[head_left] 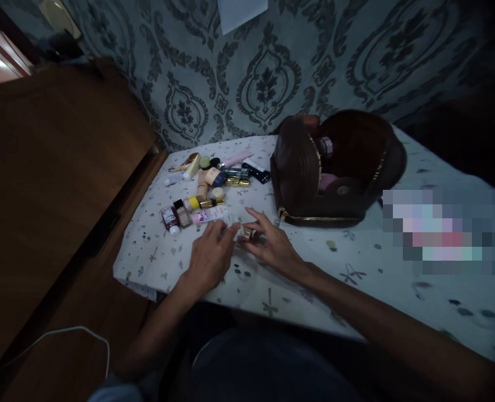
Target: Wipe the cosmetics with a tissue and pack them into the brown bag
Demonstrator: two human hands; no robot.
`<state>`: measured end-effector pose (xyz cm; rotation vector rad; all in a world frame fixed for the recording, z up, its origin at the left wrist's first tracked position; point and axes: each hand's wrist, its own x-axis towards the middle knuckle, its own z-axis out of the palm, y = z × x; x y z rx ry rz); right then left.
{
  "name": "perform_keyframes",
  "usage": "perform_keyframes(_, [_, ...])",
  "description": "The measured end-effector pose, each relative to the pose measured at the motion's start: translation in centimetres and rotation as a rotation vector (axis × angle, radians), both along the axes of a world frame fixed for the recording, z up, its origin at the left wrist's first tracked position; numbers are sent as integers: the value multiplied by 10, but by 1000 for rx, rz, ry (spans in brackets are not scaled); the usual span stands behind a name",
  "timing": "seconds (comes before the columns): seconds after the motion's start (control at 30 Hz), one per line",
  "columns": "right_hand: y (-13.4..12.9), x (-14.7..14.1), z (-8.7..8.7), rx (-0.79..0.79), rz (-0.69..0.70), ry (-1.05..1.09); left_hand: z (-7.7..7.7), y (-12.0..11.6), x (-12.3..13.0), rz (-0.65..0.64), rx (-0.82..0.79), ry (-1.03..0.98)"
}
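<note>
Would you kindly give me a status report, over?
Left hand and right hand at small shiny item, type unclear. Brown zippered bag open nearby, not obstructing.

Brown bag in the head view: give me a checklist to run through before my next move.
1. Brown bag unzipped: ok, its top gapes open.
2. Right hand free: not ok, its fingers hold a small item.
3. Left hand touching that item: cannot tell, though it is close by.
4. Small item's label readable: cannot tell, too small and partly covered.
5. Dark-red bottle on the patterned cloth: ok.
</note>
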<state>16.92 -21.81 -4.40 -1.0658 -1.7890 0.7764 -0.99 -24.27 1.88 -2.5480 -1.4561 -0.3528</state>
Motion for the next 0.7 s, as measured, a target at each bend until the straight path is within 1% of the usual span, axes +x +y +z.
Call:
perform_keyframes(0.1, [5,-2,-8,11,-9,-145,-2,9,-14,63,6,-83])
perform_keyframes(0.2, [7,-3,-10,9,-5,-252,-6,14,-25,83,1,-206])
perform_keyframes(0.27, [7,-3,-6,6,9,-217,-8,15,-31,83,-15,-292])
perform_keyframes(0.33, [6,-1,0,21,0,-129,-11,15,-36,82,-53,-367])
perform_keyframes(0.43, [3,2,9,109,-51,-21,-15,14,-40,69,-165,-471])
perform_keyframes(0.5, [2,3,12,189,-68,-3,-17,13,-41,44,-240,-562])
perform_keyframes(0.6, [1,3,11,267,-56,-25,-18,12,-39,11,-285,-694])
perform_keyframes(0.7, [0,1,5,269,-47,-41,-15,9,-36,18,-251,-705])
